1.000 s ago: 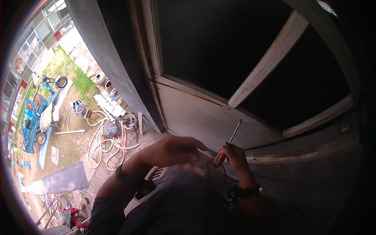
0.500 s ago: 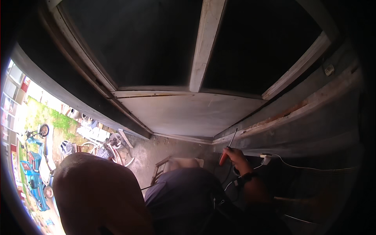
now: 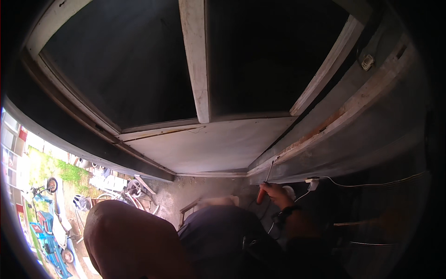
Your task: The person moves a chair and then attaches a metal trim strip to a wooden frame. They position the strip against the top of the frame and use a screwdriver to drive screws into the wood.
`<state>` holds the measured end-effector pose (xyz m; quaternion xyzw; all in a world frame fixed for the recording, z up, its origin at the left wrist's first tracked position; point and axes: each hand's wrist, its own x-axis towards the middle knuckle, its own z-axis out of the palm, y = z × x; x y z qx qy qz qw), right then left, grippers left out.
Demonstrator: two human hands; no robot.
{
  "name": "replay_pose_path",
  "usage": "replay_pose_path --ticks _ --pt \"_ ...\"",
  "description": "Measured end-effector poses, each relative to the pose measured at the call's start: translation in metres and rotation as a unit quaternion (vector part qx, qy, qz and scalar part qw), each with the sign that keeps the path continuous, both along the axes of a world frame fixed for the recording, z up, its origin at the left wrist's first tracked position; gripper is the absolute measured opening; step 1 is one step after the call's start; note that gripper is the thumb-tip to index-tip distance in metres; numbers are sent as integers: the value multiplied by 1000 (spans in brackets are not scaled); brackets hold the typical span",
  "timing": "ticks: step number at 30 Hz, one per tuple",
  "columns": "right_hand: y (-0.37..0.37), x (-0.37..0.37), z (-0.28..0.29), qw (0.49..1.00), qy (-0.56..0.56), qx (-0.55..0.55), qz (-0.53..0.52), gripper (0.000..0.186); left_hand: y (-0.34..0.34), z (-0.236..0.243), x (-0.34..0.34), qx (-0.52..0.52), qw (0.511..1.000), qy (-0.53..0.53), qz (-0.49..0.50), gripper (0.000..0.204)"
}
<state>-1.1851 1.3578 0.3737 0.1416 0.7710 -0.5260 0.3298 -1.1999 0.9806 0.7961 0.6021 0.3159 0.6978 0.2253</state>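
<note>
Clock directions from mid-view. Right hand [image 3: 279, 197] at about 5 o'clock, grip clenched round the handle of an orange-handled tool [image 3: 261, 193]. Thin metal shaft, points up toward 12 to 1 from the fist. Tip is near the foot of the wooden ledge [image 3: 320, 132] that runs along the right-side wall; can't tell from where I'm standing if it touches. Dark band [image 3: 291, 210] on the right wrist.

Left arm [image 3: 132, 237] fills 7 to 8 o'clock, big and rounded in the foreground. Left hand is out of sight, so can't tell what its grip is doing.

Pale round thing [image 3: 289, 190] just behind the right hand, mostly hidden. White plug block [image 3: 313, 185] at 4, near the hand, with a white cord [image 3: 367, 186] running off toward 3 to 4. Pale fitting [image 3: 367, 63] on the wall at 2.

Ahead: pale lower panel [image 3: 213, 145] at centre, dark panes above it at 10 and 1, split by a whitish upright [image 3: 195, 60] just left of 12. Floor [image 3: 171, 197] is bare-looking grey at 7, wooden frame piece [image 3: 187, 207] close to the person's dark clothing [image 3: 223, 225] at 6.

Outside, bright: grass [image 3: 62, 167] at 9, blue vehicle [image 3: 44, 235] at 8, both well apart from the tool.
</note>
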Motion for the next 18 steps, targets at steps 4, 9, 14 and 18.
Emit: replay_pose_path --ticks 4,9,14,18 --pt "14 10 -21 997 38 -54 -49 26 -2 6 5 -111 991 73 -15 11" --pt "22 14 -14 995 47 -57 -69 19 6 15 28 -66 957 -13 283 21" --pt "23 22 -14 994 66 -49 -78 52 7 5 -3 -44 999 -12 -11 24" --pt "16 20 14 992 82 -30 -91 54 22 8 -12 4 998 -14 -60 24"
